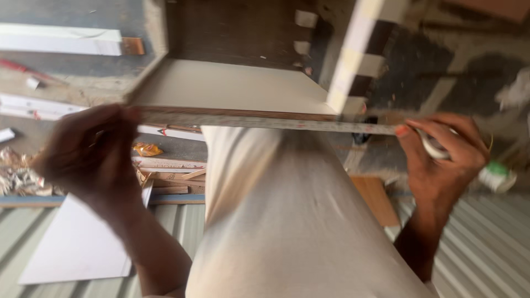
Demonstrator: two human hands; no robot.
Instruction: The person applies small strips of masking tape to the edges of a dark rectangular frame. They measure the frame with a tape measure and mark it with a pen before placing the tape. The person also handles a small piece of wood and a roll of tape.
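Stretching across the front edge of a pale board [232,88], a tape measure blade [265,122] runs level from one hand to the other, lying right along the board's brown raw edge. The right hand [441,157] is closed around the tape measure case [433,146], thumb pressed on the blade where it leaves the case. The left hand [91,152] is at the blade's far end, by the board's left corner; its fingers are curled there, but motion blur hides whether they pinch the tip or only press on it, so I cannot tell its grip.

The board sits flat, raised above the floor, with a white upright strip [353,55] rising at its right end. The person's light trousers [287,221] fill the middle below the blade. Lower left, a white sheet [77,243] lies on corrugated metal sheeting [486,248], with a heap of wood offcuts [171,176] and an orange wrapper [146,149] just beyond it. A long white strip [61,40] lies on the floor at the upper left. A small green-and-white object [497,175] sits just right of the right hand.
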